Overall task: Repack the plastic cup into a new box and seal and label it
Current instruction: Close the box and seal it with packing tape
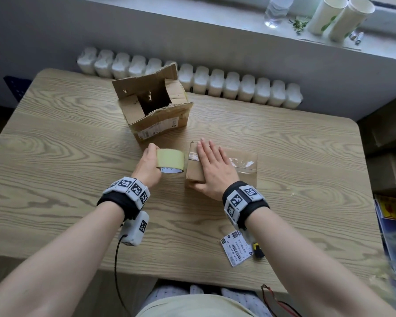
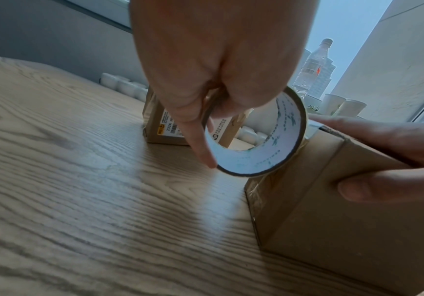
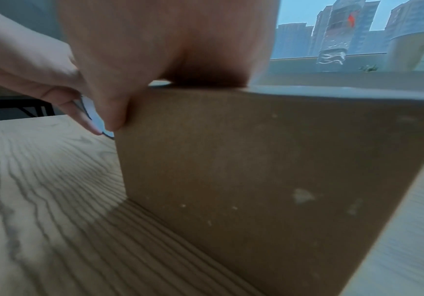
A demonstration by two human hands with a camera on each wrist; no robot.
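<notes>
A closed brown cardboard box stands at the table's middle, with clear tape across its top. My right hand lies flat on the box's top, fingers straight, thumb down its near side. My left hand grips a yellowish tape roll just left of the box, beside its left face. In the left wrist view the fingers curl around the roll by the box's upper corner. The right wrist view shows the box's side. No cup is visible.
A torn, open cardboard box stands behind the hands. A white shipping label and a small yellow-black tool lie near the table's front edge. Paper cups and a bottle stand on the windowsill.
</notes>
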